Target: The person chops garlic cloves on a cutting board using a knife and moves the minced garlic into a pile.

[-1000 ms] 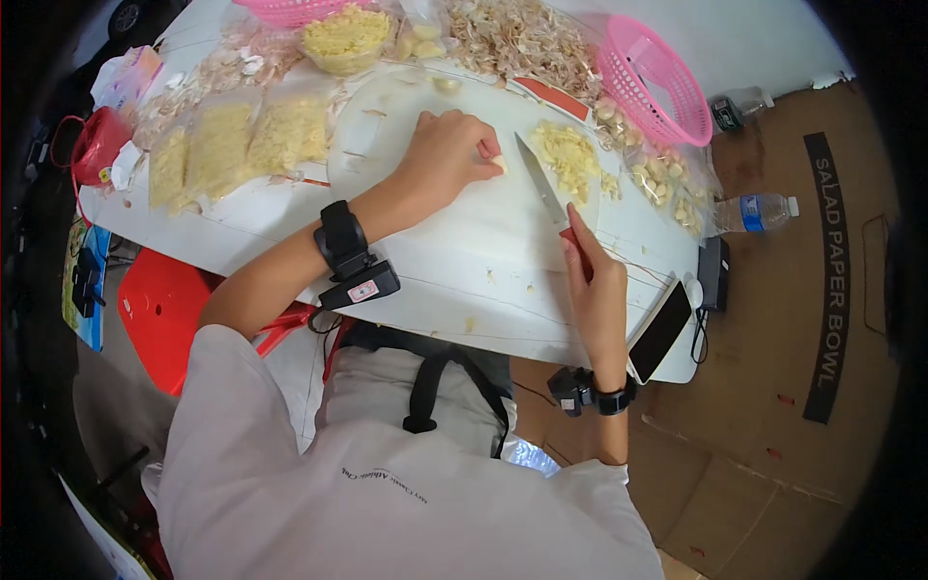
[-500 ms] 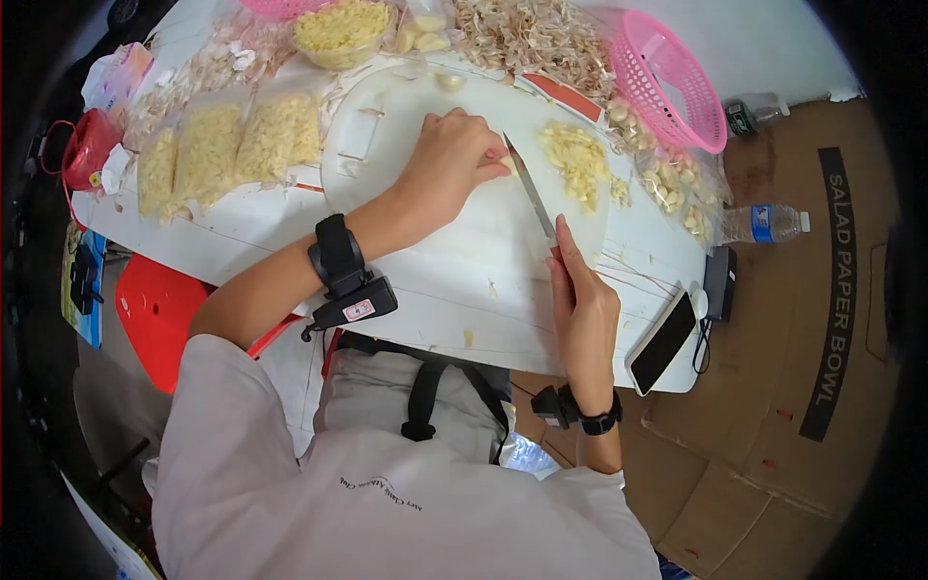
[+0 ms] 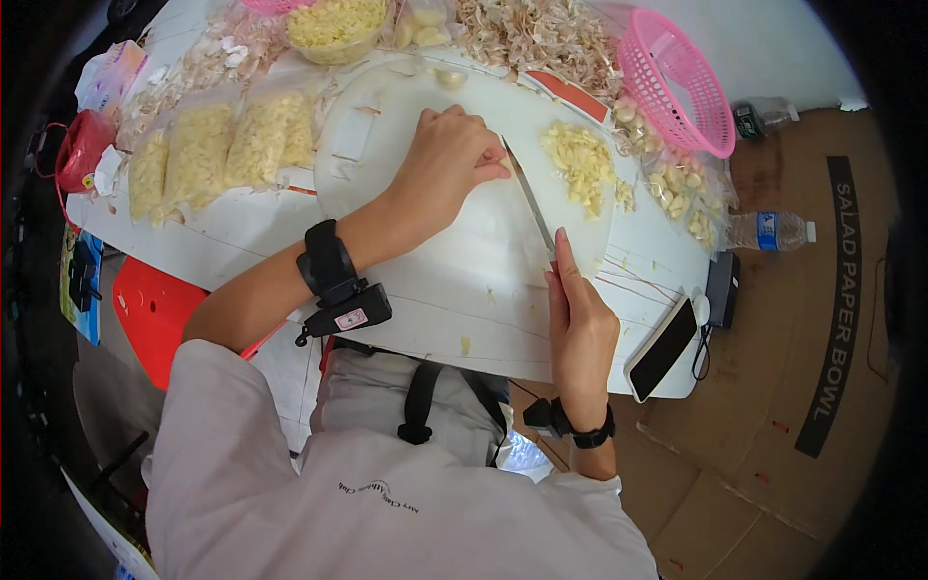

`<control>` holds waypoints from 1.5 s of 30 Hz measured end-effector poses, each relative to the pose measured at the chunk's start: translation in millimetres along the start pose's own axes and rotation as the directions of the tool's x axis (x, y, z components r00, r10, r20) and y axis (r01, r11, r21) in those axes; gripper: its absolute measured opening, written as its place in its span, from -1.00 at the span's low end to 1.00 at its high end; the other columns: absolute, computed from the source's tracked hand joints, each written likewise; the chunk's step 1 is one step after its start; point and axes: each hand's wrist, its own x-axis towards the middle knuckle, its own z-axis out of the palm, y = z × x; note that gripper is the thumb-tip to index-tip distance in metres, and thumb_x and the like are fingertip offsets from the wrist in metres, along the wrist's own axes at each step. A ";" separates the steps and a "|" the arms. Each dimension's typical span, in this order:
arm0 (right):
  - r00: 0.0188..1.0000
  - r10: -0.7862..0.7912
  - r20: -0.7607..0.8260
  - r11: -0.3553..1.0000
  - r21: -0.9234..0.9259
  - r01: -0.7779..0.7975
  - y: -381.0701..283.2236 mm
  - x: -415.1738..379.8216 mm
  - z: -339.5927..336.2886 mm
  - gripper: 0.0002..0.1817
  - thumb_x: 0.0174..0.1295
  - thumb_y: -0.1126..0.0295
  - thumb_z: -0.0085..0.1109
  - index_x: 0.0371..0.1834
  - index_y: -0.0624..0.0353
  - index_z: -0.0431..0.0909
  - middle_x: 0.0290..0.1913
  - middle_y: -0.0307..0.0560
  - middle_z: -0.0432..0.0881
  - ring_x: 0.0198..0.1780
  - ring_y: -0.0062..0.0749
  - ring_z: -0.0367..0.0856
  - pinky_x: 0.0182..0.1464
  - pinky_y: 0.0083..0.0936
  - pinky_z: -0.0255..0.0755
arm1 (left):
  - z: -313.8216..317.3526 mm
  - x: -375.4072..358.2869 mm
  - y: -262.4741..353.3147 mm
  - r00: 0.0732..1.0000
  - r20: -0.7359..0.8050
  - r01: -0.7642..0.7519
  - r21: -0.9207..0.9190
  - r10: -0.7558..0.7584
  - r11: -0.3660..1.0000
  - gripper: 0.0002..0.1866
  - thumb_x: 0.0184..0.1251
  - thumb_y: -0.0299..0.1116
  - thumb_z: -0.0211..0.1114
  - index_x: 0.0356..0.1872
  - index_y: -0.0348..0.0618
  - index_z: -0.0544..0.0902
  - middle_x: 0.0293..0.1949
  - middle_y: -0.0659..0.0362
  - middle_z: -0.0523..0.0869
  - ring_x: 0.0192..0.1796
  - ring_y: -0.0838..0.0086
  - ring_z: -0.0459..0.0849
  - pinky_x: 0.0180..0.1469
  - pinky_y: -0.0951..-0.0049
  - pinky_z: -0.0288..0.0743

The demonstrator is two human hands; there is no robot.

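Observation:
My right hand (image 3: 583,329) is closed round the handle of a knife (image 3: 530,201), index finger stretched along its top. The blade slants up and left across the white cutting board (image 3: 425,266), its tip beside the fingers of my left hand (image 3: 452,159). Those fingers are bent in a pinch on a garlic clove, mostly hidden by the fingertips. Right of the blade lies a pile of chopped garlic (image 3: 580,164). A single whole clove (image 3: 449,79) sits near the board's far edge.
Bags of chopped garlic (image 3: 201,155) stand at the left, with a full bowl (image 3: 338,29) behind. Garlic skins (image 3: 532,39), a pink basket (image 3: 677,87), a bag of peeled cloves (image 3: 681,193), a water bottle (image 3: 770,231) and a phone (image 3: 662,348) line the right side.
The view has shifted slightly. My right hand and the knife handle sit a little lower; the left hand keeps its pinch beside the blade tip.

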 end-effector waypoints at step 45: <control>0.977 0.158 0.146 0.965 0.187 -0.184 4.3 14.5 -3.8 -0.51 0.38 0.53 0.15 0.39 -0.02 0.49 -0.22 0.24 0.71 -0.29 -0.10 0.72 -0.10 -0.40 0.55 | -0.1 2.5 -0.1 0.999 -0.001 -0.039 -0.023 0.039 0.999 -0.89 0.12 -0.42 0.44 -0.41 -0.25 0.73 -0.36 0.08 0.70 -0.15 0.16 0.58 -0.02 0.23 0.36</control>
